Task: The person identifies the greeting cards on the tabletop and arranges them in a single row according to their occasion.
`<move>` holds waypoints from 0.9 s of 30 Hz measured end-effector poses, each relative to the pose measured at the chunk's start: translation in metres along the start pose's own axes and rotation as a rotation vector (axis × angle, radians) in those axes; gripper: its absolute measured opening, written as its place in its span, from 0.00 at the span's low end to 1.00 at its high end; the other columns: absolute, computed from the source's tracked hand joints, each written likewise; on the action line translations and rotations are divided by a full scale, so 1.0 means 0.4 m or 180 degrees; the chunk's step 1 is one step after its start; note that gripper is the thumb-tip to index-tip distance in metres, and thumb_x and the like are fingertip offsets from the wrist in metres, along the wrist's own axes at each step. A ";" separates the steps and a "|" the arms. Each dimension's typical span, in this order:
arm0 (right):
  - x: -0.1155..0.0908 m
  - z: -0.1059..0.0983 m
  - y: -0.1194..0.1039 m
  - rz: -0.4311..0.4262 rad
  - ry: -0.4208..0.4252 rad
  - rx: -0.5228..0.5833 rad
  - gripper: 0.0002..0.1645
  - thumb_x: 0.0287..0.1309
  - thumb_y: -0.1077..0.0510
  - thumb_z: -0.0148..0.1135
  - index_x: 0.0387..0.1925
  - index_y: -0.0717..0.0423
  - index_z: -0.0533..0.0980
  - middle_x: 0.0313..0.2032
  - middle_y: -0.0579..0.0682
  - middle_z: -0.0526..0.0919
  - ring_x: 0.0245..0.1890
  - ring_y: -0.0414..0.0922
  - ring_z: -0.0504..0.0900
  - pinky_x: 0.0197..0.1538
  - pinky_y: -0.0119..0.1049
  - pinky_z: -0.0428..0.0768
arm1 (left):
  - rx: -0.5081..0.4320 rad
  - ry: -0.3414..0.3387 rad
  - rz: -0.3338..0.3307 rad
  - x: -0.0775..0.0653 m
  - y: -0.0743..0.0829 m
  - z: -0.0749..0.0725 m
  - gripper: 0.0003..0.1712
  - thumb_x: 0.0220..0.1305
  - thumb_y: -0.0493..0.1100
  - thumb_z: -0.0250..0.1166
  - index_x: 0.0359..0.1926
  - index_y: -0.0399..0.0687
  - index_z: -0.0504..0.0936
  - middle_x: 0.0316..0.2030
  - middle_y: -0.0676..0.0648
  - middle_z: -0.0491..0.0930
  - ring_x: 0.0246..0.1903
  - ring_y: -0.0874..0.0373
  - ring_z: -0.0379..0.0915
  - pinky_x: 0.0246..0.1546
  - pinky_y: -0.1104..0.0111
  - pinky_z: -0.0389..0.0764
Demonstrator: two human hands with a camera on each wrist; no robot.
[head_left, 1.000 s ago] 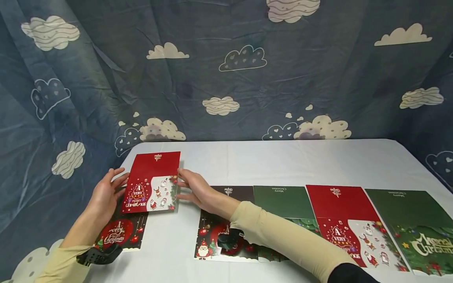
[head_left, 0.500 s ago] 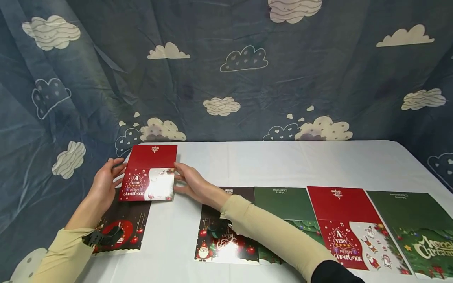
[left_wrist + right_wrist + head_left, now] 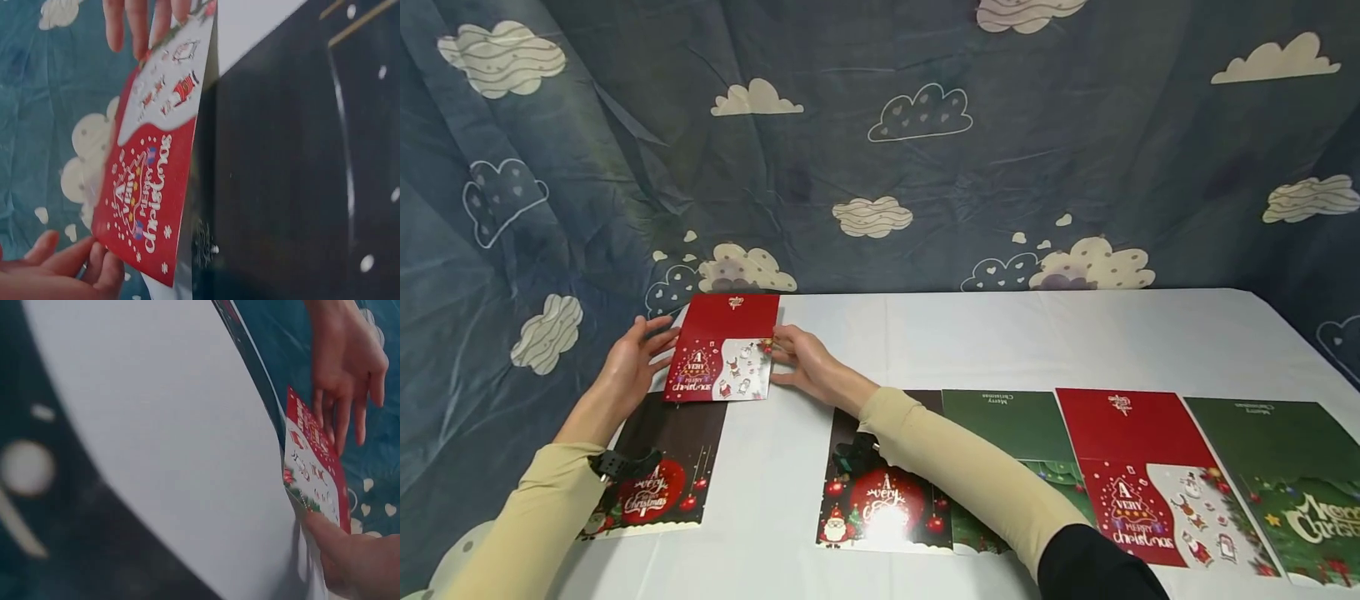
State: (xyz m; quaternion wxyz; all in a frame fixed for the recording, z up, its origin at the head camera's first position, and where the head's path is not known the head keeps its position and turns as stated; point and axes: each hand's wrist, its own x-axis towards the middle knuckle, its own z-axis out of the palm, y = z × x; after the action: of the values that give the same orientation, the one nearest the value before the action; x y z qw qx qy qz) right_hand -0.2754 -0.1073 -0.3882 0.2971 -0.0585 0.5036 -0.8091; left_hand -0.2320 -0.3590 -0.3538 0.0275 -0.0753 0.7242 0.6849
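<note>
A red and white Christmas card (image 3: 718, 362), laid open flat, is held up at the far left between both hands. In the head view, its lower edge overlaps a black Christmas card (image 3: 685, 429) lying on the table. My left hand (image 3: 628, 362) touches the red card's left edge with mostly straight fingers, which the right wrist view also shows. My right hand (image 3: 816, 367) pinches the opposite edge. The right thumb (image 3: 322, 530) lies at the card's corner in the right wrist view. The left wrist view shows the red card (image 3: 153, 169) tilted beside the black one.
To the right lie a second black card (image 3: 842, 429), a green card (image 3: 1000, 421), another red card (image 3: 1131, 433) and a green card (image 3: 1262, 433) in a row on the white tablecloth (image 3: 1000, 333). My right sleeve crosses the first two. A cloud-patterned curtain (image 3: 820, 158) hangs behind.
Both hands have moved the red card away toward the table's far edge, uncovering more of the black card below it. The row on the right stays put.
</note>
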 end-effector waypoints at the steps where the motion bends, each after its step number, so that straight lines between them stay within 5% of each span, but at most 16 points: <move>1: 0.005 0.001 -0.001 -0.0010 -0.0017 0.0020 0.34 0.73 0.51 0.43 0.74 0.61 0.55 0.74 0.56 0.55 0.71 0.56 0.58 0.66 0.59 0.64 | 0.0006 -0.0007 0.0000 0.005 -0.001 -0.004 0.44 0.73 0.68 0.27 0.78 0.45 0.41 0.76 0.35 0.38 0.74 0.40 0.35 0.72 0.49 0.39; 13: 0.053 0.021 -0.020 0.0051 0.0135 0.0310 0.34 0.64 0.58 0.43 0.69 0.71 0.57 0.74 0.60 0.55 0.71 0.58 0.57 0.63 0.61 0.67 | -0.0045 -0.0195 -0.0150 0.062 -0.004 -0.054 0.49 0.70 0.71 0.24 0.78 0.42 0.36 0.75 0.34 0.35 0.74 0.38 0.31 0.72 0.48 0.37; 18: 0.064 0.014 -0.011 0.0115 0.0158 0.0326 0.38 0.67 0.54 0.43 0.73 0.68 0.52 0.74 0.62 0.52 0.72 0.58 0.54 0.63 0.63 0.66 | 0.0321 -0.0082 -0.0193 0.088 -0.020 -0.058 0.49 0.70 0.70 0.21 0.77 0.40 0.39 0.74 0.32 0.42 0.72 0.36 0.41 0.70 0.46 0.46; 27: 0.074 0.008 0.008 0.0045 0.0169 0.0237 0.37 0.60 0.55 0.47 0.68 0.71 0.60 0.71 0.65 0.55 0.70 0.58 0.58 0.59 0.61 0.71 | 0.0908 0.0150 -0.0207 0.112 -0.039 -0.048 0.50 0.71 0.69 0.18 0.75 0.33 0.49 0.71 0.27 0.53 0.69 0.33 0.52 0.67 0.44 0.56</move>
State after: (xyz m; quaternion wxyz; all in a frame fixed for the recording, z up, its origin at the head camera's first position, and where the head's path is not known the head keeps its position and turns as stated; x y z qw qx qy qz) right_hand -0.2969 -0.1269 -0.3954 0.2913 -0.0223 0.4813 -0.8265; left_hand -0.2729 -0.3821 -0.3745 0.0431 -0.1101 0.8118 0.5719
